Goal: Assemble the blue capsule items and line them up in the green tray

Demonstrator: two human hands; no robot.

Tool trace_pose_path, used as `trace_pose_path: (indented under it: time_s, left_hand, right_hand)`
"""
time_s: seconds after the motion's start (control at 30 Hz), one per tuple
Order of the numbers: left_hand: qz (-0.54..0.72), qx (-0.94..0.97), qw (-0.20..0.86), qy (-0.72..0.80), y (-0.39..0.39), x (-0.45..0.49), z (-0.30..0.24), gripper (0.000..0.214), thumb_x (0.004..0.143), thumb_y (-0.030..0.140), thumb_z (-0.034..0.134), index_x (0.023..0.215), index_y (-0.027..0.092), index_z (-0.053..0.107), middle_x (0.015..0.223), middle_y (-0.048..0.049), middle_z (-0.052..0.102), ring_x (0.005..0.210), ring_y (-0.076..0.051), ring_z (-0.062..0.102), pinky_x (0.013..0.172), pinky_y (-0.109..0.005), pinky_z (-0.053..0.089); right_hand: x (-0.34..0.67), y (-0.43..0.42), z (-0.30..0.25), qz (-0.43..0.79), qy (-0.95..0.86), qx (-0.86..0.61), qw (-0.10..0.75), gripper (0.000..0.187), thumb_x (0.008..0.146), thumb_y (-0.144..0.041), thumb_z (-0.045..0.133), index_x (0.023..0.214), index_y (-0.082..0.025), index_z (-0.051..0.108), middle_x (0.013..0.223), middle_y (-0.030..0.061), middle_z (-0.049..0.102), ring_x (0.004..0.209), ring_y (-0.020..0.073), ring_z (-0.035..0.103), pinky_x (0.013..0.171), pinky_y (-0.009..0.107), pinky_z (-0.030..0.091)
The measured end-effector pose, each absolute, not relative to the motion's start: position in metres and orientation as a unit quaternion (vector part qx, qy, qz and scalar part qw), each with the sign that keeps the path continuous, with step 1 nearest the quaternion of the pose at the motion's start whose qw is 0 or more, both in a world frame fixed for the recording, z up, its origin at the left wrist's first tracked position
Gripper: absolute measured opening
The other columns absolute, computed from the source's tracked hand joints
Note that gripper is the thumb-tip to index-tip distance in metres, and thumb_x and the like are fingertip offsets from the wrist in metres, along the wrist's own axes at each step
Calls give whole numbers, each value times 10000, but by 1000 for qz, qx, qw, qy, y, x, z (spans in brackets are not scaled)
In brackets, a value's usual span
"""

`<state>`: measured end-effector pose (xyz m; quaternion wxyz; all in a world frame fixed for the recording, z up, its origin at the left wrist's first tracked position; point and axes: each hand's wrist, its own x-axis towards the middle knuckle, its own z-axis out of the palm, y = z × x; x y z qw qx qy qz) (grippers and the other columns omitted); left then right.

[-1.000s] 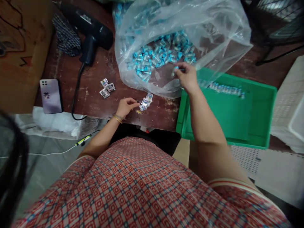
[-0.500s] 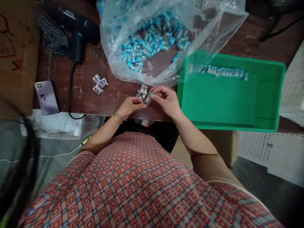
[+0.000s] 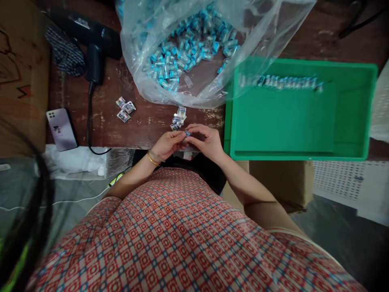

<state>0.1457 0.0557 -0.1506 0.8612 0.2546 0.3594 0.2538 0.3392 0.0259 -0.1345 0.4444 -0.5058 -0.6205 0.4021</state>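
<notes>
My left hand (image 3: 166, 144) and my right hand (image 3: 205, 141) meet at the near edge of the brown table (image 3: 142, 117), fingers pinched together on a small blue-capped vial (image 3: 187, 133) between them. Just beyond the fingertips lies a little pile of printed labels (image 3: 178, 120). A big clear plastic bag (image 3: 200, 48) full of blue-capped vials lies open farther back on the table. A row of vials (image 3: 281, 82) lines the far side of the green tray (image 3: 355, 121) on my right.
Three more labels (image 3: 124, 109) lie to the left on the table. A black heat gun (image 3: 88, 38) with its cord, a dark patterned cloth (image 3: 65, 52) and a purple phone (image 3: 61, 129) sit at the left. A cardboard box (image 3: 18, 69) stands far left.
My right hand came back from the bag with a vial and joined my left hand at the table edge; both hands drew slightly closer to me.
</notes>
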Motion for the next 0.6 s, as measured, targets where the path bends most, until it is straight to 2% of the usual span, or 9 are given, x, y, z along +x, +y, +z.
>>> trace_pose_path:
  time_s: [0.27,0.37,0.43,0.5,0.53,0.6]
  left_hand:
    - [267,285,851,350,58,161,-143,522,660,585,971,917,165,797,795,-13,749,696,-106,663,677,-241,534]
    - [277,315,829,370,63,168,-140,604,688,672,916,1015,177,808,928,-61,804,772,-139,705,727,-267,564]
    - [284,367,786,409,66,167,-141,638,738,701,863,1117,192,806,1070,-95,823,827,-154,719,760,-280,574]
    - [286,434,720,459,68,160,-144,619,762,674,853,1151,195,804,1123,-109,826,857,-168,722,796,-296,579]
    - [281,461,692,480,69,154,-146,620,755,674,852,1143,192,805,1110,-112,830,879,-189,731,827,-318,585]
    - [267,502,640,517,72,140,-151,623,764,685,827,1142,191,803,1109,-111,835,955,-234,752,924,-373,587]
  right_hand:
    - [338,19,-124,418,-596,-490,480,140,892,-369,843,989,-286,785,1159,35,810,1114,230,769,1053,455,596]
    - [361,24,-119,414,-573,-505,495,149,918,-402,807,987,-286,744,1176,33,791,1104,216,763,1026,429,609]
    - [410,38,-124,377,-548,-546,510,183,936,-446,770,1001,-288,705,1153,34,778,1034,199,763,965,398,629]
    - [489,57,-135,297,-517,-619,510,199,950,-448,726,1043,-285,662,1097,39,759,936,182,751,866,358,637]
    - [537,66,-141,247,-503,-668,490,195,954,-415,699,1077,-276,641,1056,42,745,901,181,741,819,344,631]
    - [636,78,-151,140,-456,-785,395,242,942,-288,634,1175,-233,599,1018,63,719,812,189,716,755,352,615]
